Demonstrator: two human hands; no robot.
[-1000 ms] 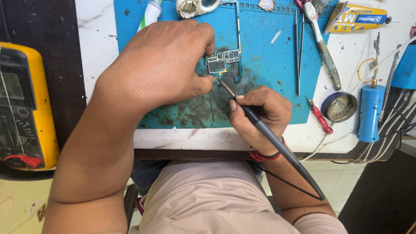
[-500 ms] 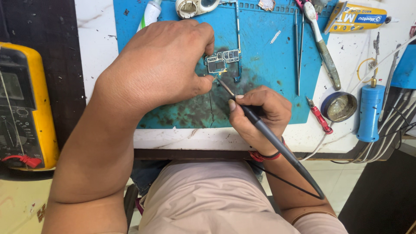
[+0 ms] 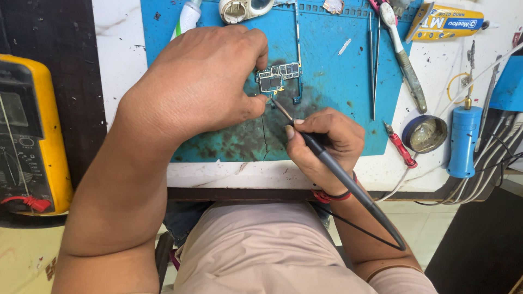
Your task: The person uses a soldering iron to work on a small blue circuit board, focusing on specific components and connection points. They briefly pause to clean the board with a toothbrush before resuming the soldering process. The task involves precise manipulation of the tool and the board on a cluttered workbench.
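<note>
A small phone circuit board lies on a stained blue work mat. My left hand is curled over the board's left side, with fingertips pinching its edge. My right hand grips a black soldering iron like a pen. Its metal tip touches the board's lower edge, just beside my left thumb. The iron's black cable trails down past my right wrist.
A yellow multimeter sits at the left. Tweezers, a toothbrush, a red-handled tool, a round flux tin, a blue cylinder tool and a yellow tube lie to the right. Cables hang off the table's right edge.
</note>
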